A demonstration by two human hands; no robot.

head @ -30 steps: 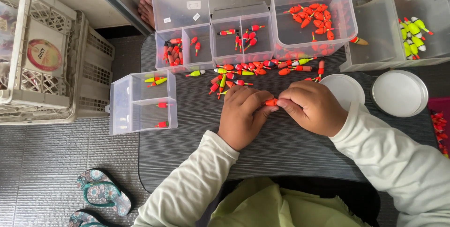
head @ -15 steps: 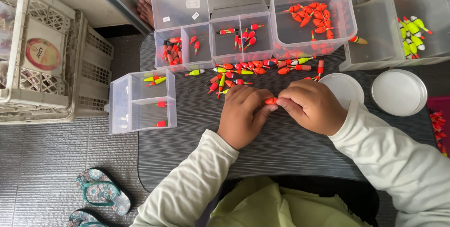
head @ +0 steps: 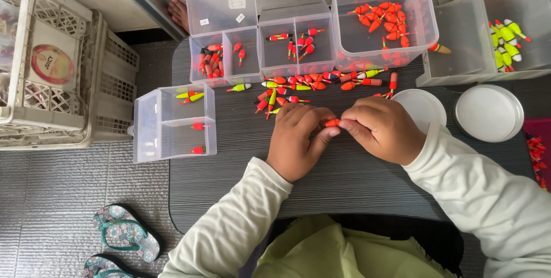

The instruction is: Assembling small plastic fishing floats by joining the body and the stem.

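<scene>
While both hands meet at the middle of the dark ribbed table (head: 356, 186), a small orange-red fishing float (head: 331, 122) sits pinched between them: the left hand (head: 298, 140) grips one end with thumb and forefinger pressed together, and the right hand (head: 383, 128) nips the other end the same way. It looks like a fitting or checking step on that one float, calling for a steady, fine twist or push rather than force. Just above the knuckles lies a loose scatter of floats (head: 310, 82), close enough to be nudged. Behind it stand a divided clear box (head: 227, 54) and a clear tub of orange floats (head: 384, 16). A two-cell box (head: 172, 120) sits to the left, two white round lids (head: 488, 111) to the right, with yellow-green floats (head: 505, 39) beyond.
</scene>
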